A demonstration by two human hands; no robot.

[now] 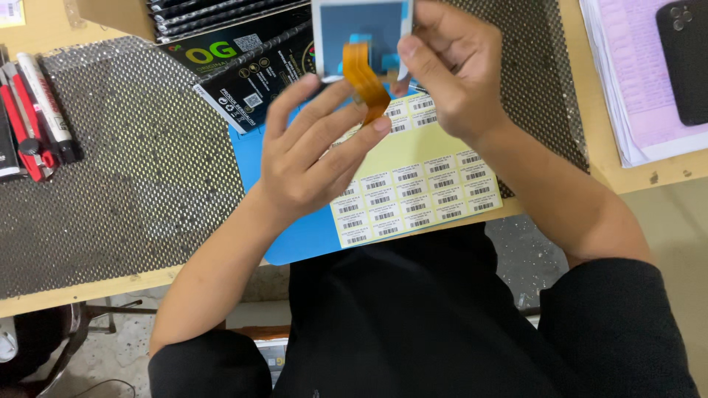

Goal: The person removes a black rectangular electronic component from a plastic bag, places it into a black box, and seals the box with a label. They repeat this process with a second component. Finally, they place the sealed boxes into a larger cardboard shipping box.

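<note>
My right hand (450, 70) grips a flat phone screen panel (361, 29) with a white frame and grey-blue back, held up at the top middle. An orange flex ribbon (363, 77) hangs from the panel. My left hand (310, 151) pinches the ribbon's lower end between thumb and fingertips. Below my hands lies a yellow sheet of small barcode stickers (424, 188) on a blue mat (306, 236).
A dark dotted mat (125, 169) covers the wooden desk (44, 29). Markers and pens (37, 118) lie at the left edge. Black printed packages (236, 59) are stacked at the top. Papers (627, 81) and a black phone (682, 59) lie at the right.
</note>
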